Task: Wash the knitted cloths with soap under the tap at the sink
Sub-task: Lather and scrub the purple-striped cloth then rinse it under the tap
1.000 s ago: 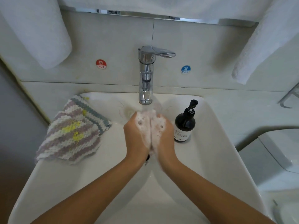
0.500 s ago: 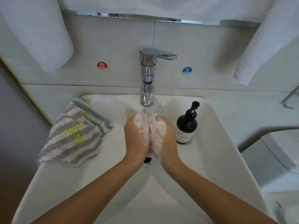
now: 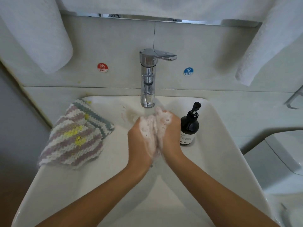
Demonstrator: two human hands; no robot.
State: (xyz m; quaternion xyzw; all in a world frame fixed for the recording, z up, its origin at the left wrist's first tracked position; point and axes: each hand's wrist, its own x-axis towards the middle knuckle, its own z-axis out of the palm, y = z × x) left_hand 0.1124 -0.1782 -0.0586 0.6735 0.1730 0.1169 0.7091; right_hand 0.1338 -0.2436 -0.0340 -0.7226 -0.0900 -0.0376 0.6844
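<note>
- Head view: both hands meet over the sink [image 3: 221,145], under the tap [image 3: 147,79], water running.
- Left hand [image 3: 139,141] and right hand [image 3: 172,136] are pressed together around a soapy cloth [image 3: 155,128], fingers curled onto it; white-pink foam covers it, so the cloth's shape is hard to make out.
- Versus a second ago: the hands sat level then, now the right hand is further toward the tap than the left, and a foamy tip sticks out above it.
- Hands have stayed clamped on the lathered cloth in all frames, same spot under the spout.
- Striped cloths [image 3: 75,136], a stack with yellow patches, lie on the sink's left rim, well apart from the hands, unmoved.
- Soap bottle [image 3: 189,126], black with a pump, stands upright just beside the right hand, same place.
- Hot sticker [image 3: 102,68] and cold sticker [image 3: 188,71] sit on the wall either side of the tap.
- White towels [image 3: 37,33] hang above.
</note>
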